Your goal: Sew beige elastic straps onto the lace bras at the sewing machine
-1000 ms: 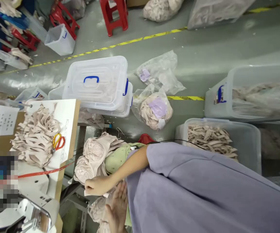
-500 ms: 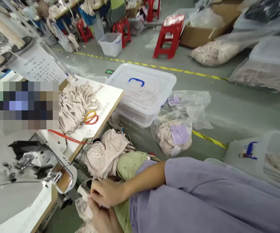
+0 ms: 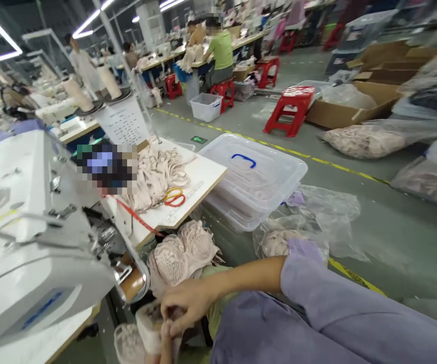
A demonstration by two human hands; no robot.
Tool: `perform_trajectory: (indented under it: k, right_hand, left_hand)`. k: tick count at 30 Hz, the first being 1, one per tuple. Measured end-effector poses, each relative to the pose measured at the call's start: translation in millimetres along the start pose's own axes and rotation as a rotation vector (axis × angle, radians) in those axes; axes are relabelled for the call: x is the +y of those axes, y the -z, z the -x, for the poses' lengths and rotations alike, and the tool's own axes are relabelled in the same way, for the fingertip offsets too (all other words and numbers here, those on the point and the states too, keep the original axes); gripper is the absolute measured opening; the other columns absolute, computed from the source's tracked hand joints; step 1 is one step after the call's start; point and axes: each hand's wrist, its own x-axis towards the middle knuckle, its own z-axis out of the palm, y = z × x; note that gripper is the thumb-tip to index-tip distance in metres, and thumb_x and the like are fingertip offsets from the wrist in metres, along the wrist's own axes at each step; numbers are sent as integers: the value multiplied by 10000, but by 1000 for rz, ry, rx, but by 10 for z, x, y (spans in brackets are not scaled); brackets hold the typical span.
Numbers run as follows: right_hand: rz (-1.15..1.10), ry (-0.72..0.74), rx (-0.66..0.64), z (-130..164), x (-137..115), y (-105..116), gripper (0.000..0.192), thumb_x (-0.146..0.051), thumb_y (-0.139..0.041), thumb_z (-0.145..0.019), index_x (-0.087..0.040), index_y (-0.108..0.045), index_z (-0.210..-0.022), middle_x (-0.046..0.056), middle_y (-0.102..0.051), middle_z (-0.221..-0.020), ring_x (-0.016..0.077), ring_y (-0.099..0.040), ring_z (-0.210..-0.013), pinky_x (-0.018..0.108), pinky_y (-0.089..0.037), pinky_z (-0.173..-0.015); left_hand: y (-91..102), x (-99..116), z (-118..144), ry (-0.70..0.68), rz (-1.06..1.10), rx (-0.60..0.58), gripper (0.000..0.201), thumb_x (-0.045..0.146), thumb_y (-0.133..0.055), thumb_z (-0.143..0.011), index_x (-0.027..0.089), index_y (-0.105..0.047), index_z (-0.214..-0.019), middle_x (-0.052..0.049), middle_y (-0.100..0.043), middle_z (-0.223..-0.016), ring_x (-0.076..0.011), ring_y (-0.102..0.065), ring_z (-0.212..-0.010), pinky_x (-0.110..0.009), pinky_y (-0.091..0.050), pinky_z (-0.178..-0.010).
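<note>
My right hand (image 3: 186, 303) reaches left from a purple sleeve and pinches a pale lace garment piece (image 3: 147, 323) low in front of me. Only the fingers of my left hand (image 3: 165, 342) show at the bottom edge, gripping the same piece from below. Just beyond the hands lies a pile of pink lace cups (image 3: 180, 253) over a green cloth (image 3: 214, 309). A white sewing machine (image 3: 32, 242) stands to the left, its head close to the hands.
A work table (image 3: 203, 177) carries beige fabric strips (image 3: 158, 172) and red-and-yellow scissors (image 3: 173, 197). Stacked clear lidded bins (image 3: 256, 177), plastic bags of fabric (image 3: 309, 227), a red stool (image 3: 290, 106) and cardboard boxes (image 3: 355, 101) sit on the floor. Other people (image 3: 218, 45) work at far tables.
The view has swung up from the floor to the workshop. Both hands have come together on the lace piece and stayed low beside the sewing machine.
</note>
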Motion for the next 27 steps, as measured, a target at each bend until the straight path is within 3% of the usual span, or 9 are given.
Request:
perform_trajectory:
  k: [2,6,7,10,13,16,20,23,27]
  right_hand:
    - [-50,-91,-8,8,-31,-42,304,-367,-731,-864,-152,-601,-1035,31,-622,-949,128,-562,-830,214,-453,-736]
    - [-163,-243,105,59,-48,-144,188,-278,-658,-846,-176,-564,-973,-4,-605,-878,125,-548,-764,233,-441,-698]
    - [-164,-285,170,72,-33,-139,164,-264,-638,-839,-186,-553,-955,-14,-592,-846,124,-537,-729,234,-433,-667]
    - [-81,-363,470,122,1,-58,128,-255,-620,-844,-208,-534,-927,-13,-579,-837,123,-507,-665,245,-412,-614]
    - [56,-349,651,180,-57,15,38,-236,-617,-892,-219,-583,-898,-12,-605,-808,115,-494,-617,253,-392,-584]
    - [193,-231,548,171,-175,-66,81,-185,-603,-926,-235,-666,-923,-8,-673,-804,122,-584,-667,253,-432,-605]
    - [263,-47,439,40,-277,-348,146,-158,-581,-940,-233,-695,-991,19,-734,-915,143,-686,-822,252,-512,-680]
    - [293,-62,461,-59,-287,-487,132,-195,-575,-956,-224,-699,-993,32,-740,-929,149,-695,-829,261,-526,-682]
    - [305,-86,534,-115,-275,-514,124,-214,-587,-962,-214,-710,-976,41,-744,-942,156,-705,-863,264,-538,-703]
  left_hand:
    - [25,-17,56,59,42,28,426,634,-695,-755,231,-789,-857,-64,-726,-754,-324,-708,-869,-392,-574,-712]
    - [132,-123,113,198,131,51,474,623,-664,-803,161,-739,-725,-44,-683,-670,-228,-668,-726,-321,-539,-711]
    - [180,-168,104,190,197,-14,468,604,-658,-825,147,-744,-777,-50,-701,-706,-221,-673,-743,-319,-540,-741]
    - [325,-305,91,147,448,-42,438,532,-695,-849,155,-705,-1072,-25,-726,-743,-194,-690,-756,-315,-546,-800]
    - [362,-392,119,188,657,14,424,512,-760,-806,157,-658,-1013,-13,-706,-651,-185,-682,-634,-317,-562,-702]
    - [257,-422,120,283,855,146,451,484,-871,-671,139,-665,-878,13,-651,-559,-152,-627,-512,-278,-532,-572]
    - [49,-395,75,278,1011,281,405,399,-921,-607,136,-686,-808,29,-658,-604,-104,-615,-552,-232,-518,-603]
    - [-33,-354,79,214,1039,338,345,342,-907,-651,144,-739,-878,-8,-749,-779,-125,-686,-710,-233,-549,-716]
    - [-20,-320,140,102,885,333,337,334,-818,-792,184,-759,-1088,-54,-775,-1091,-208,-712,-1040,-308,-556,-932]
